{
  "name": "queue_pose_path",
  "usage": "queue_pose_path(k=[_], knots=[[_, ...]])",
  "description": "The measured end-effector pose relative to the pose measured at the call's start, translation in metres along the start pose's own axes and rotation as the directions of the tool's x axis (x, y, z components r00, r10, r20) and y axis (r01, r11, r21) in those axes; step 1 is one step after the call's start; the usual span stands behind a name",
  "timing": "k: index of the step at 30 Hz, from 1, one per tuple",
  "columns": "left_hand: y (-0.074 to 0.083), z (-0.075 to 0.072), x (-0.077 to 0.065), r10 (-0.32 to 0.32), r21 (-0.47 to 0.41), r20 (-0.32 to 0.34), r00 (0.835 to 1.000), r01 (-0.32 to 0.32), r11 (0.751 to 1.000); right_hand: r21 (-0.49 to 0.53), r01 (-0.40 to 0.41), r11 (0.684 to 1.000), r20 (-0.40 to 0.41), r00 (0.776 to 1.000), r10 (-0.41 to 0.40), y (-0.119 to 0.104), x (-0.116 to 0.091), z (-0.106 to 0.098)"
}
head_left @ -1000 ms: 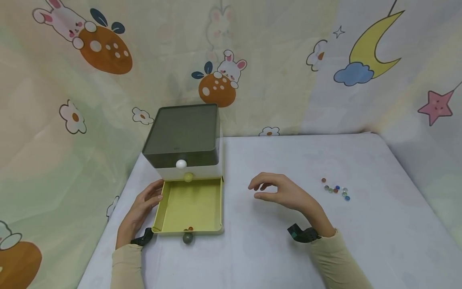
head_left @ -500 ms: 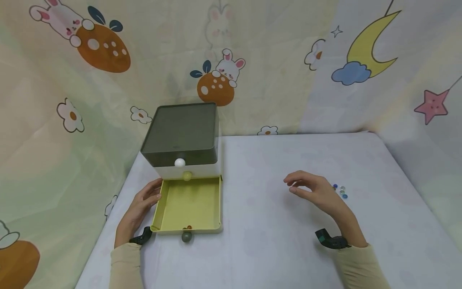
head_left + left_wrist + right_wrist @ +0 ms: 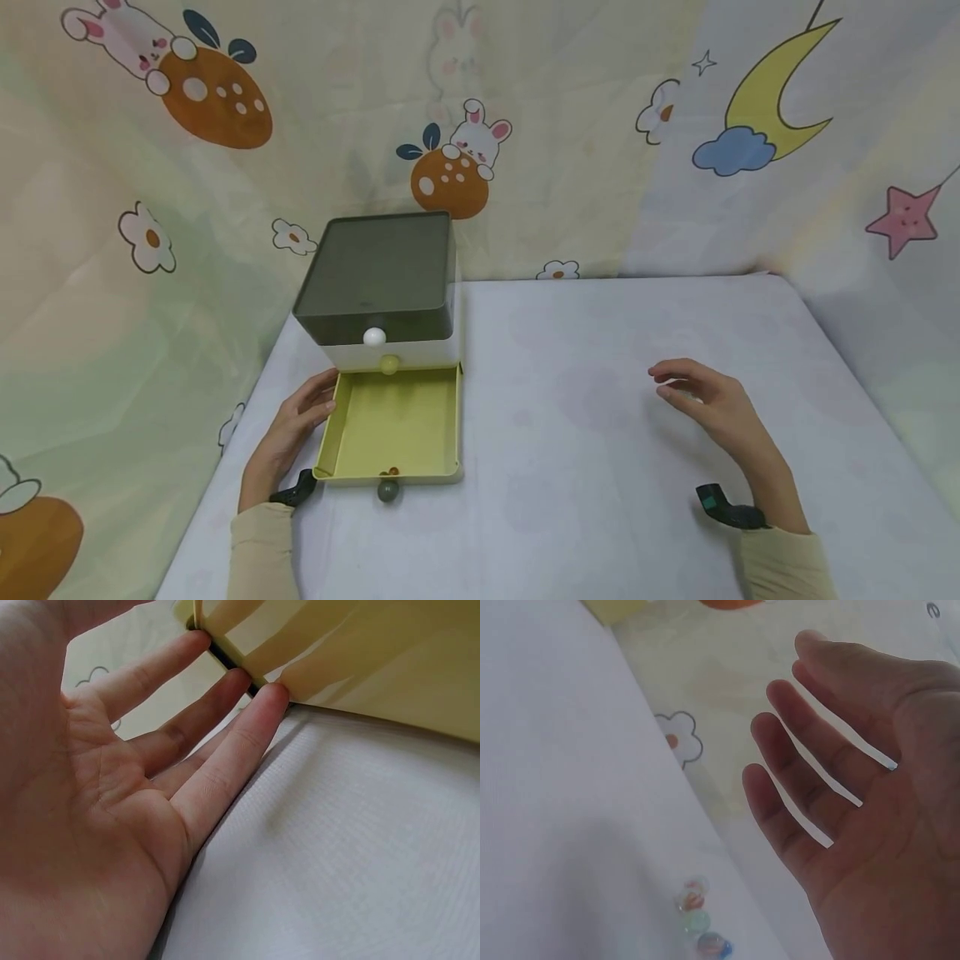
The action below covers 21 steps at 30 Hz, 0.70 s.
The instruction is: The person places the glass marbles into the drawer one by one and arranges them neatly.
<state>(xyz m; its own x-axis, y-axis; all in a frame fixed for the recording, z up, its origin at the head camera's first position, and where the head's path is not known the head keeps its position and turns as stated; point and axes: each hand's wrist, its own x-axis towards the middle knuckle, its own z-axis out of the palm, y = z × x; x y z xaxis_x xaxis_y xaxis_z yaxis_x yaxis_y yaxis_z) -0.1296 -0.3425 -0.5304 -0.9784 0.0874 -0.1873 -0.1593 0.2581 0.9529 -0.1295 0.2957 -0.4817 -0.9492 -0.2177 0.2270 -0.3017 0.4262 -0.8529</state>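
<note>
A small drawer cabinet (image 3: pixel 375 262) with a dark green top stands at the table's back left. Its lowest visible drawer, pale yellow (image 3: pixel 397 421), is pulled out. A few brownish marbles (image 3: pixel 393 472) lie inside by its front wall. My left hand (image 3: pixel 288 429) rests its fingertips against that drawer's left side, as the left wrist view also shows. Over the right part of the table hovers my right hand (image 3: pixel 716 408), fingers loosely bent, holding nothing. Several glass marbles (image 3: pixel 695 921) lie on the cloth below it in the right wrist view; the hand mostly hides them from the head camera.
A dark round knob (image 3: pixel 387 491) sticks out from the drawer front. White (image 3: pixel 374 337) and yellow-green knobs (image 3: pixel 389 364) mark the closed drawers above. White cloth (image 3: pixel 555 417) covers the table, and a printed curtain (image 3: pixel 577 150) hangs behind and at both sides.
My right hand has travelled right, from beside the drawer to above the loose marbles, covering them in the head view. The left hand has stayed against the drawer.
</note>
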Motion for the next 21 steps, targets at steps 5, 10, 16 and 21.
queue_pose_path(k=[5, 10, 16, 21], knots=[[0.001, 0.001, -0.001, -0.015, -0.005, -0.003, 1.000, 0.015, 1.000, -0.047, -0.035, 0.998, -0.046, 0.998, 0.033, 0.006, -0.004, -0.007], [0.000, 0.000, -0.001, 0.025, -0.024, 0.007, 1.000, -0.025, 0.999, -0.073, -0.041, 0.997, -0.071, 0.997, 0.036, 0.010, -0.007, -0.014], [-0.001, -0.002, -0.001, 0.064, -0.037, 0.023, 0.998, -0.063, 0.997, -0.096, -0.023, 0.995, -0.107, 0.994, 0.012, 0.016, -0.012, -0.018], [-0.001, -0.002, -0.001, 0.047, -0.025, 0.017, 0.999, -0.046, 0.999, -0.137, -0.079, 0.987, -0.133, 0.989, 0.060, 0.023, -0.015, -0.021]])
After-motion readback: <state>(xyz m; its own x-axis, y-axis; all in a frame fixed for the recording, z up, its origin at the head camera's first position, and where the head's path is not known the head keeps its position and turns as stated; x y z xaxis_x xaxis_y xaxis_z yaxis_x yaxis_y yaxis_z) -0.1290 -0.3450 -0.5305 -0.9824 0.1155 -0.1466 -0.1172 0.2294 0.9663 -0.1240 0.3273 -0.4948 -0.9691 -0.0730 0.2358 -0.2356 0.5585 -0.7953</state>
